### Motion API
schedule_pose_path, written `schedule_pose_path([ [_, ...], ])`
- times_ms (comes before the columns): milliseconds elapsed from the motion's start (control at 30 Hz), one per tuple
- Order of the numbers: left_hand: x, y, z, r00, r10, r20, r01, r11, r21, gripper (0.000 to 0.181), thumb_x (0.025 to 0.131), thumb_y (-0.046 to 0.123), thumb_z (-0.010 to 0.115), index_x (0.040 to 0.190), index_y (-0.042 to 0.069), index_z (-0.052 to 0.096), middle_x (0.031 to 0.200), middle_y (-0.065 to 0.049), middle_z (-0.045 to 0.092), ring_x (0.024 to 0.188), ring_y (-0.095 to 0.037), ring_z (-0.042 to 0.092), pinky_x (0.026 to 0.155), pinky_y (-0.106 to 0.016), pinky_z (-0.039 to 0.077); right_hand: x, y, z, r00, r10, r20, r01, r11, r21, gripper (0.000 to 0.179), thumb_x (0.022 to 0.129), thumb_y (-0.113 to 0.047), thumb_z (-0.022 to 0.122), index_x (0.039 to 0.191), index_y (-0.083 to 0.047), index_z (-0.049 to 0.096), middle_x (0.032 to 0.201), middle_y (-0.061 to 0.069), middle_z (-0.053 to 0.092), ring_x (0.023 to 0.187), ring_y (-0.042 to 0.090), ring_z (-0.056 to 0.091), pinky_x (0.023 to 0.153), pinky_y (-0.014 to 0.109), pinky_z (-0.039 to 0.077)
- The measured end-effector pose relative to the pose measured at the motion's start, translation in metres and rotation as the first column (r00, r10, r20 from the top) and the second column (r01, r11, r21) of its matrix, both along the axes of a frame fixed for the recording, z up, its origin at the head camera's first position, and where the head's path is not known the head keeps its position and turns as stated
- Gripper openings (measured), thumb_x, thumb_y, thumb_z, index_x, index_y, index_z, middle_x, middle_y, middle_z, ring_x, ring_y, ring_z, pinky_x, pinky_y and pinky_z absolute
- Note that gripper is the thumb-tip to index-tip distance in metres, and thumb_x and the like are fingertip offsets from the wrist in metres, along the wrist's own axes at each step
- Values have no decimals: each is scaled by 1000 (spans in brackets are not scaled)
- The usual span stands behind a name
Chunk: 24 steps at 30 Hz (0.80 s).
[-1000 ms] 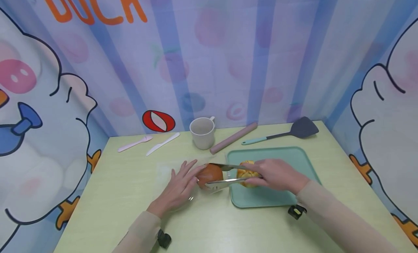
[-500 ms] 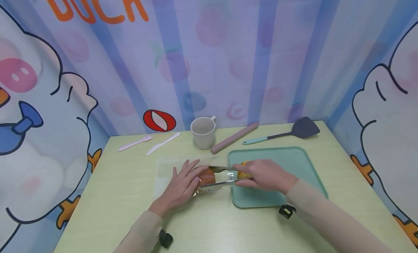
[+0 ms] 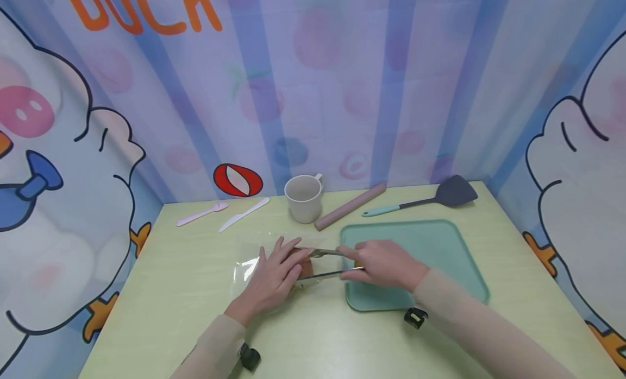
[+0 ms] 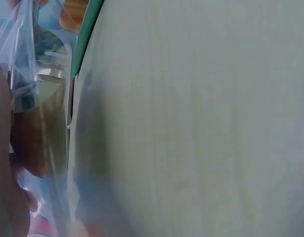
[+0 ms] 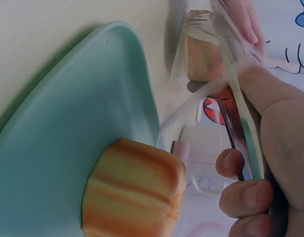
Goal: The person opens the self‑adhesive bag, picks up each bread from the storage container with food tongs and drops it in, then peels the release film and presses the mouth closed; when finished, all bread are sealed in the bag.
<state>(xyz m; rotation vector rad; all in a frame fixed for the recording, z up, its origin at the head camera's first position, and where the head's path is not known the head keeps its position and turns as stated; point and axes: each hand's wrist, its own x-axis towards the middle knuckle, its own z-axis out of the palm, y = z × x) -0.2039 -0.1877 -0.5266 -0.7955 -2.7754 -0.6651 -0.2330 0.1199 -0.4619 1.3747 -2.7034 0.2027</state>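
Note:
My right hand grips a pair of metal food tongs, whose two arms reach left on either side of a brown bread bun. The bun lies inside a clear plastic bag, seen between the tong ends in the right wrist view. My left hand holds the bag around the bun, thumb and forefinger near its mouth, the other fingers spread. Part of the bun is hidden under that hand. A second, golden ridged bread sits on the green tray, mostly covered by my right hand in the head view.
Behind the hands stand a white mug, a pinkish rolling pin and a spatula. A pink plastic fork and a white plastic knife lie at the back left of the pale yellow table.
My right hand and the tongs have moved left, carrying the bun deeper into the bag under my left hand. The left hand has barely shifted, and the golden bread is now more covered.

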Motion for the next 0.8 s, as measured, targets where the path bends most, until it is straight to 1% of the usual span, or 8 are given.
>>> schedule_pose_path([
  [67,0,1,1,1000,-1,-18,1,1000,-8,44,113,38,40,156,35,51,165,-5,43,153,-51,31,110,-87,18,0,-3,-1,1000,6,-18,-7,1000,-3,64,100,-61,62,142,-14,67,77,-4,65,60,9,59,54,31,52],
  [167,0,2,2,1000,-7,-23,7,1000,-11,44,113,39,41,156,35,51,164,-5,44,153,-50,32,111,-86,18,1,-7,-2,999,17,-32,-18,1000,-14,63,99,-61,63,142,-14,67,81,-1,69,65,14,66,58,36,56],
  [267,0,4,1,1000,-14,-28,14,1000,-8,44,113,38,40,155,34,53,164,-6,45,153,-51,33,111,-86,18,2,-12,-3,999,19,-27,-20,1000,-20,61,99,-60,64,140,-15,68,81,0,70,68,17,69,61,39,58],
  [433,0,6,1,998,-11,-56,10,999,-31,42,113,35,42,153,34,55,164,-5,45,152,-49,34,111,-85,21,3,-20,-3,1000,-9,19,9,1000,-14,55,99,-61,63,133,-18,67,72,-4,63,62,13,64,53,37,54],
  [533,0,6,0,998,-8,-60,6,999,-37,42,112,32,45,153,35,55,164,-4,46,153,-48,34,111,-85,22,4,-24,-3,999,-27,43,28,1000,-8,55,99,-62,64,132,-18,65,71,-4,61,62,13,64,51,36,53],
  [600,0,6,0,999,-7,-53,5,999,-33,43,112,30,47,153,35,55,164,-5,45,153,-48,34,111,-85,22,5,-25,-4,997,-38,63,38,999,-6,58,98,-62,65,134,-16,65,73,-3,63,64,14,65,51,35,53],
  [667,0,5,-1,999,-2,-33,1,1000,-25,44,112,31,47,154,36,53,164,-5,45,154,-48,32,112,-85,21,5,-25,-5,995,-48,92,48,999,-3,64,97,-62,65,140,-14,64,77,0,66,67,16,66,54,35,54],
  [800,0,2,-2,1000,13,17,-13,1000,-12,44,113,35,42,156,38,50,166,-5,42,155,-47,29,112,-85,20,6,-22,-4,984,-86,156,85,996,13,74,95,-64,66,147,-11,61,90,7,74,77,20,71,61,38,58],
])
